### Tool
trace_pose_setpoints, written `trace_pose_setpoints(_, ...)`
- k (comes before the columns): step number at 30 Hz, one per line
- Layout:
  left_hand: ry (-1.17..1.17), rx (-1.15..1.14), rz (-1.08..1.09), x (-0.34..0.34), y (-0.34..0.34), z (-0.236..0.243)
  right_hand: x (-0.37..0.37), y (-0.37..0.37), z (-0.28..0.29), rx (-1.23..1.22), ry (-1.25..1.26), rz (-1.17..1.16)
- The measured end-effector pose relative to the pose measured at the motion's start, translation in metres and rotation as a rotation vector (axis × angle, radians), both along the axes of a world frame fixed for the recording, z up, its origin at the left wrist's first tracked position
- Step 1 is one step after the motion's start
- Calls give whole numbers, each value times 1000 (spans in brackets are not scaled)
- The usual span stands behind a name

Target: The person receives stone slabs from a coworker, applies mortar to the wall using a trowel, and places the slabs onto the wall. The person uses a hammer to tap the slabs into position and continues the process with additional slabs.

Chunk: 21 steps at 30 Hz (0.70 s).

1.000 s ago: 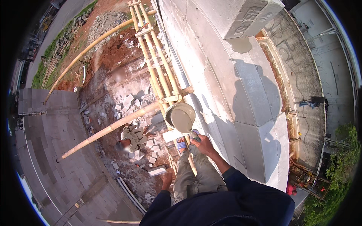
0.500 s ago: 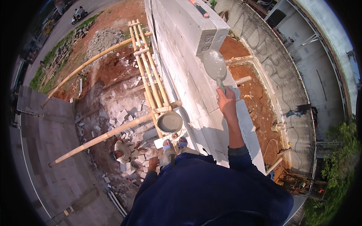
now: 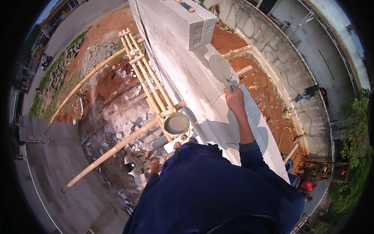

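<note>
at the left of the frame a bamboo pole (image 3: 109, 152) slants up toward the scaffold (image 3: 148, 84), and below it a co-worker (image 3: 134, 163) bends over the ground. just right of that person, low in the frame, the left hand (image 3: 155, 165) hangs near the body; nothing shows in it, and i cannot tell if it is clenched. it stays low through the last second.

near the middle, the bucket (image 3: 177, 134) stands on the scaffold beside the wall (image 3: 187, 78), grey mortar (image 3: 176, 122) inside. a second ago the right hand and trowel are down at this bucket; now both are well apart from it.

at upper centre, a tool (image 3: 186, 6) lies on the block (image 3: 200, 29), and a mortar patch (image 3: 201, 54) shows by the block's near end.

right of that patch is the trowel (image 3: 220, 68), its broad face grey, the right hand (image 3: 235, 99) grasping its handle. half a second ago the blade overlaps the block's corner in view; now a gap shows between them. the work seems to have passed from bucket to wall top. whether the blade touches the wall, i cannot tell.
</note>
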State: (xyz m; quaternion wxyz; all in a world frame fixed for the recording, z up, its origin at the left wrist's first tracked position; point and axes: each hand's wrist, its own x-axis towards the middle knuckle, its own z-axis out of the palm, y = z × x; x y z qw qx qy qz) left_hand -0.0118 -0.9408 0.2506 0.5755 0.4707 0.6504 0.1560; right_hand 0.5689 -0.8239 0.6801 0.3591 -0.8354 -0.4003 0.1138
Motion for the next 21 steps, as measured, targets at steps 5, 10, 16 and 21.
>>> trace_pose_setpoints(5, 489, 764, -802, -17, -16, -18, -16, -50, 5, -39, -76, -33)
trace_pose_setpoints(10, 366, 689, -834, -7, 14, 12, -32, -91, 9, -51, -102, -79)
trace_pose_setpoints(16, 59, 212, -495, 23, 40, 35, -45, -138, 11, -128, -116, -112)
trace_pose_setpoints(21, 1, 297, -476, 33, 46, 41, -50, -169, 18, -154, -121, -126)
